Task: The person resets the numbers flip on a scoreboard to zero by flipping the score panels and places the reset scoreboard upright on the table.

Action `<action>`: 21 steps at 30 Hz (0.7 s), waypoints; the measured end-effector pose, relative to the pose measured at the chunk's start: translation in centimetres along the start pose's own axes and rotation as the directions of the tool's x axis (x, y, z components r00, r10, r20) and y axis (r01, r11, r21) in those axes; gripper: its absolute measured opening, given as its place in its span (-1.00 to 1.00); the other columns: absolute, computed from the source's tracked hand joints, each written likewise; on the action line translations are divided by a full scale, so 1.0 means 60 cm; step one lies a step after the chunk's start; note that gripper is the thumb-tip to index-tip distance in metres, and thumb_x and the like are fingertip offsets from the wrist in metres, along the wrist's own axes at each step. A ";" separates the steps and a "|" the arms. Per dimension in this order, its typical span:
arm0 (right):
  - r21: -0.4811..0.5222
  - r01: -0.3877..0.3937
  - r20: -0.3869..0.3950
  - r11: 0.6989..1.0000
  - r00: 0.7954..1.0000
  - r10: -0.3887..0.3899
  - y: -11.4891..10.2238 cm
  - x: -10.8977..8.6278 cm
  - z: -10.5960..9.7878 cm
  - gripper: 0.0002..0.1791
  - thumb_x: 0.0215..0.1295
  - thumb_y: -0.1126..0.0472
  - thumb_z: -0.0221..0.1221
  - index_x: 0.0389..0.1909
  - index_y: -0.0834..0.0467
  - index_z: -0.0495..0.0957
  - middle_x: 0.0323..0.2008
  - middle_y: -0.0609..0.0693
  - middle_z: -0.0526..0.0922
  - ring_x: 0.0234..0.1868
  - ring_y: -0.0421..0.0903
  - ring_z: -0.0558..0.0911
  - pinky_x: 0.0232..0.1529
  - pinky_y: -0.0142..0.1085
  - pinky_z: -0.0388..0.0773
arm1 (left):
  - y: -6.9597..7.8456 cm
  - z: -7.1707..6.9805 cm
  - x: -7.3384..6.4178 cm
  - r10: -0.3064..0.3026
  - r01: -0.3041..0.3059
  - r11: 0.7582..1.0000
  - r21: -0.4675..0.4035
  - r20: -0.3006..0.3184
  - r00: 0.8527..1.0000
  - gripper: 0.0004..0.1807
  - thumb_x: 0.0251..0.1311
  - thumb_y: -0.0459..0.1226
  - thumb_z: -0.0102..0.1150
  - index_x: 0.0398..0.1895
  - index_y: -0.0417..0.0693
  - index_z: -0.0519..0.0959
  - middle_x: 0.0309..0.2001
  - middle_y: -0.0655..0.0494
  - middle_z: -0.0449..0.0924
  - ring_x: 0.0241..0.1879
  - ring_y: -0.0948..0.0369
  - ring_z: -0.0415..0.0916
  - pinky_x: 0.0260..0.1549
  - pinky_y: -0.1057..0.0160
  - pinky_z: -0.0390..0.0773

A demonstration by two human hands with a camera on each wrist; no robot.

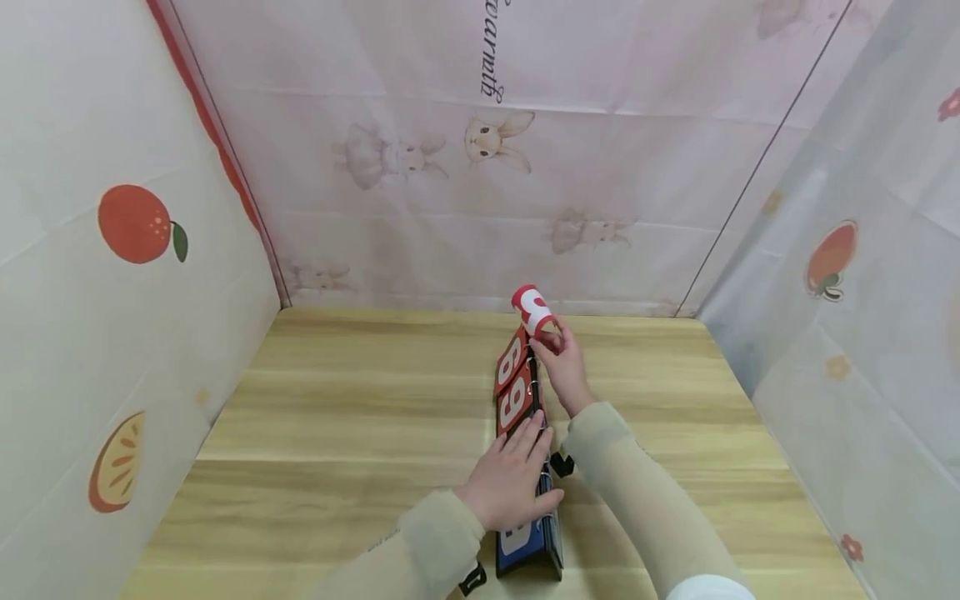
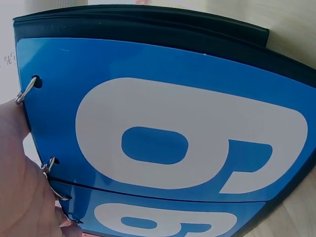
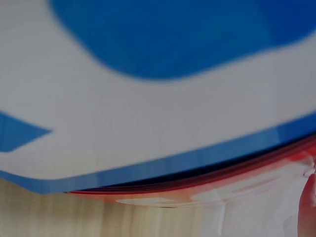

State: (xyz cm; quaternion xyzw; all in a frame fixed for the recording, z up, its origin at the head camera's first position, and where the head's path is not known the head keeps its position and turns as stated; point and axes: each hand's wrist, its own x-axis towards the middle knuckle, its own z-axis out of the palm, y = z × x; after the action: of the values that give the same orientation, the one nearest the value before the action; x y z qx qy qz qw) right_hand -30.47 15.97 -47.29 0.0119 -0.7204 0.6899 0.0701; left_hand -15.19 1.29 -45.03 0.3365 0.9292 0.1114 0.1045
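Observation:
A flip scoreboard (image 1: 553, 550) stands tent-like on the table, its number cards hung on metal rings along the ridge. Red cards (image 1: 513, 403) with white digits cover its far part; a blue card (image 2: 197, 98) with a white digit fills much of the left wrist view. My left hand (image 1: 510, 483) rests across the ridge near the middle, fingers extended. At the far end my right hand (image 1: 564, 367) pinches a red number card (image 1: 533, 310), which curls above the ridge. In the right wrist view a fingertip (image 3: 307, 212) shows beside red card edges, below a large blue card (image 3: 148, 113).
The wooden table (image 1: 360, 400) extends to both sides of the scoreboard. Printed cloth walls (image 1: 450, 208) enclose it at the back, left and right. A small black piece (image 1: 562, 464) shows just right of the scoreboard, by the right sleeve.

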 end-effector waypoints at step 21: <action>-0.714 0.622 0.568 0.321 0.783 -0.254 -0.025 0.003 0.015 -0.84 0.24 0.22 0.20 -0.21 0.15 0.68 -0.20 0.02 0.67 -0.03 0.03 0.50 0.17 0.07 0.22 | -0.009 0.004 -0.005 0.035 -0.035 0.999 -0.011 -0.037 0.999 -0.14 0.27 0.27 -0.29 0.47 -0.06 -0.06 0.48 0.02 -0.30 0.43 0.11 -0.24 0.24 -0.07 0.09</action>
State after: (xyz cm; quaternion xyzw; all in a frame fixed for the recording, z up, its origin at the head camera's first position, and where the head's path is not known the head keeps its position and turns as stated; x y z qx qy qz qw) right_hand -30.54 15.03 -45.80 0.2962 -0.9343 0.1556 0.1230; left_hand -15.24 0.75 -45.37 0.3500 0.9243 0.1249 0.0872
